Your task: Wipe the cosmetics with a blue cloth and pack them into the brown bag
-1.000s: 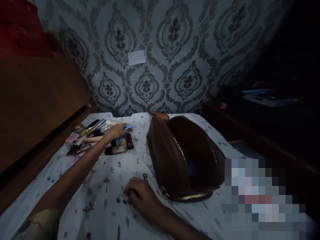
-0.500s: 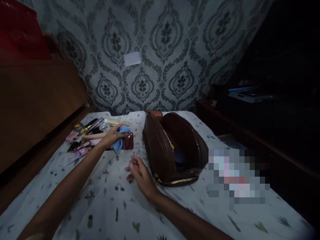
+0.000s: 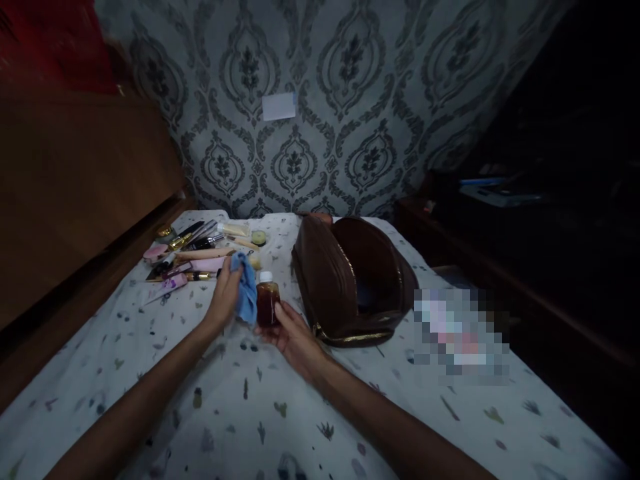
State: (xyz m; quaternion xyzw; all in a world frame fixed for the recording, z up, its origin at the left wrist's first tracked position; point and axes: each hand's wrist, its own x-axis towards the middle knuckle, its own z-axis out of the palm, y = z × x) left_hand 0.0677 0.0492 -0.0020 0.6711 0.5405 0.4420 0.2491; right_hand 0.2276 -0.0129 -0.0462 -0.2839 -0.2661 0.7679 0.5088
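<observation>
My right hand point(image 3: 295, 337) is closed around the lower part of a small clear bottle point(image 3: 269, 303) with dark reddish-brown liquid and a white cap. The bottle is upright. Just to its left, my left hand point(image 3: 227, 290) grips a crumpled blue cloth point(image 3: 245, 287), which hangs against or close beside the bottle; whether they touch I cannot tell. To the right of my hands stands a brown zippered bag point(image 3: 325, 280), its top unzipped and gaping. Something dark bluish lies inside the bag, too dim to name.
Several cosmetics, with a pink-and-white tube point(image 3: 167, 288), a pink compact point(image 3: 156, 253) and a small round jar point(image 3: 259, 237), lie at the left on the patterned sheet point(image 3: 220, 407). A blurred-out item point(image 3: 455, 333) lies right of the bag. Wooden furniture point(image 3: 85, 180) borders the left.
My right hand has come up and taken hold of the bottle, which now stands upright. The cloth and bottle have moved nearer to me, away from the cosmetics.
</observation>
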